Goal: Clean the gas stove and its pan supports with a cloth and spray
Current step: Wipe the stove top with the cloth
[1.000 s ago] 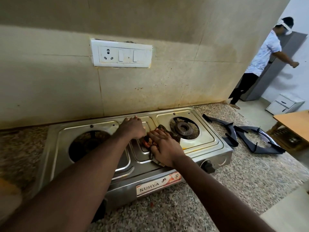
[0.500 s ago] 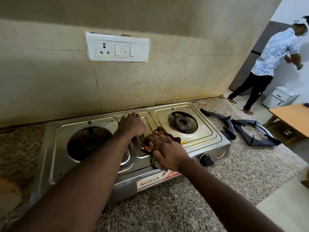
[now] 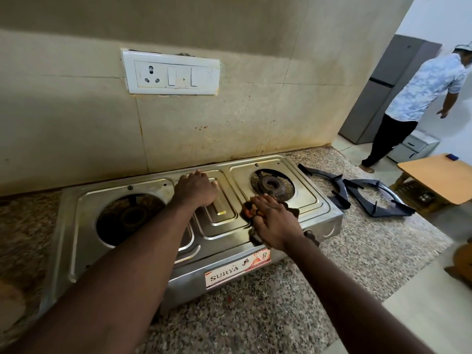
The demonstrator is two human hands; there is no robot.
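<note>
A steel two-burner gas stove (image 3: 127, 251) stands on the speckled granite counter against the wall. My left hand (image 3: 195, 189) rests on the raised middle panel near the stove's back edge, fingers curled under, holding nothing. My right hand (image 3: 274, 222) presses a dark crumpled cloth (image 3: 292, 209) onto the stove top just left of the right burner (image 3: 272, 185). Two black pan supports (image 3: 380, 198) lie on the counter to the right of the stove. No spray bottle is in view.
A white switch and socket plate (image 3: 171, 72) is fixed to the stained wall. The counter ends at the right. Beyond it stand a wooden table (image 3: 439, 177), a grey fridge (image 3: 378, 98) and a person (image 3: 419, 98) walking away.
My right hand has slid the cloth to the right, from the middle panel toward the right burner. My left hand has stayed on the middle panel. The person in the background has moved further right.
</note>
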